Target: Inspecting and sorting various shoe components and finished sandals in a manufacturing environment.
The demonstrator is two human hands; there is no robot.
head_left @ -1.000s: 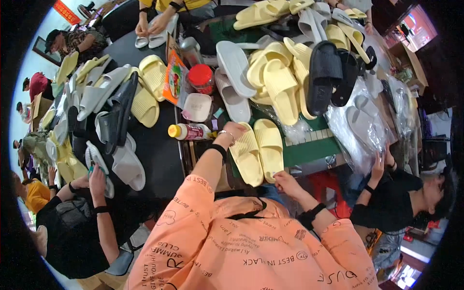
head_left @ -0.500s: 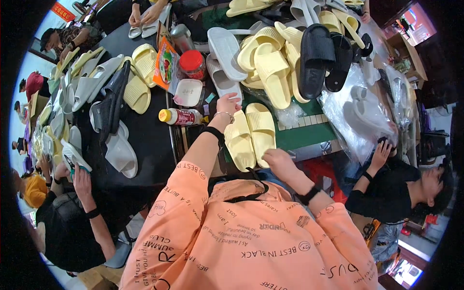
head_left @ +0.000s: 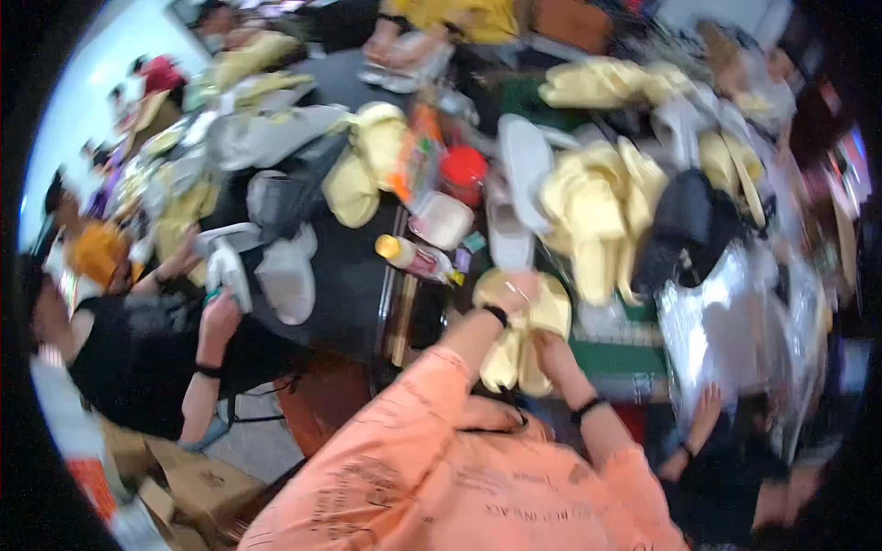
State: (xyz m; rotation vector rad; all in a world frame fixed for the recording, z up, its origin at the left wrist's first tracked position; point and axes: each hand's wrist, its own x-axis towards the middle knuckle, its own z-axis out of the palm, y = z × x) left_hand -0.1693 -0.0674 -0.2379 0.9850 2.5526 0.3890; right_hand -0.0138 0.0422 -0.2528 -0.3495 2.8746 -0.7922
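Observation:
A pair of pale yellow slippers (head_left: 503, 360) lies before me at the table's near edge. My left hand (head_left: 514, 296) is over the upper part of the pair, at the straps; motion smears its fingers. Against the lower part of the right-hand slipper rests my right hand (head_left: 553, 358), its fingers curled together. What they hold, if anything, is hidden. Just beyond my left hand lies a grey slipper (head_left: 512, 243), beside a pile of pale yellow slippers (head_left: 593, 207).
Left of the pair are a yellow-capped bottle (head_left: 418, 259), a white tub (head_left: 443, 220) and a red-lidded jar (head_left: 462, 174). Dark slippers (head_left: 684, 220) and clear plastic bags (head_left: 712, 321) lie to the right. A co-worker's hand (head_left: 219, 317) holds a light slipper at left.
The view has swung, so the table sits lower and further right in it, with blur. My right hand has moved from beside the right-hand slipper onto its lower part.

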